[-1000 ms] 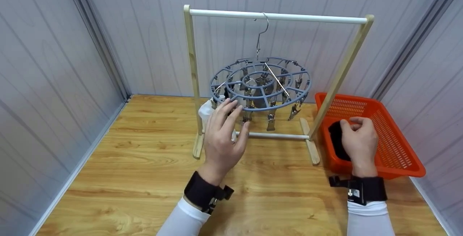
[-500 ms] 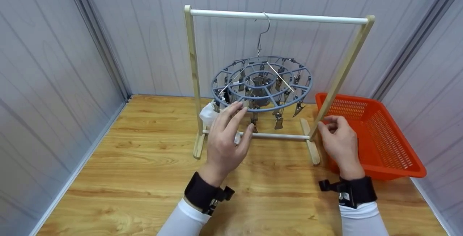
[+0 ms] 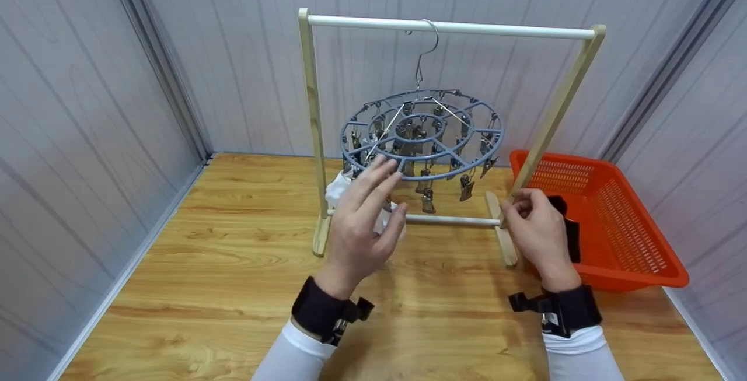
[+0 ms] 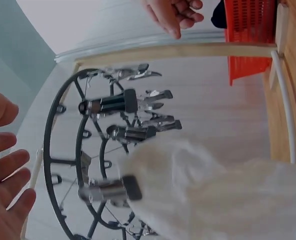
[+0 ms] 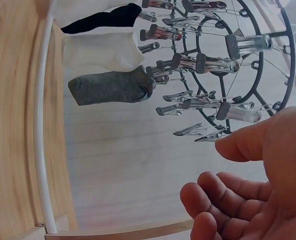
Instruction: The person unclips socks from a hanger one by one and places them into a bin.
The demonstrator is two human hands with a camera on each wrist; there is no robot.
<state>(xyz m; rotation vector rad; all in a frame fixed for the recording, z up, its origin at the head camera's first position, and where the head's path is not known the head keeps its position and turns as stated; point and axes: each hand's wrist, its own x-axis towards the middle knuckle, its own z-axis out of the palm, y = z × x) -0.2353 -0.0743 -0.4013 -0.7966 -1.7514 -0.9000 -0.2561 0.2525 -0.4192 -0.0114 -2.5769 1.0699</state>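
Observation:
In the head view a round grey clip hanger hangs by its hook, its metal clips dangling. My left hand, fingers extended, is at its front left rim, covering part of it. A white sock hangs from a clip close to the left wrist camera. The right wrist view shows a grey sock, another white sock and a black sock clipped up. My right hand is by the rack's right post, thumb and loosely bent fingers apart with nothing between them.
The wooden rack with a white top bar stands on the wood-grain table. An orange basket sits at its right, with black cloth inside. Pale panel walls enclose the back and sides.
My right hand has moved left from over the basket to the rack's post. The hanger has turned, its front clips shifting right. The left hand has stayed nearly in place.

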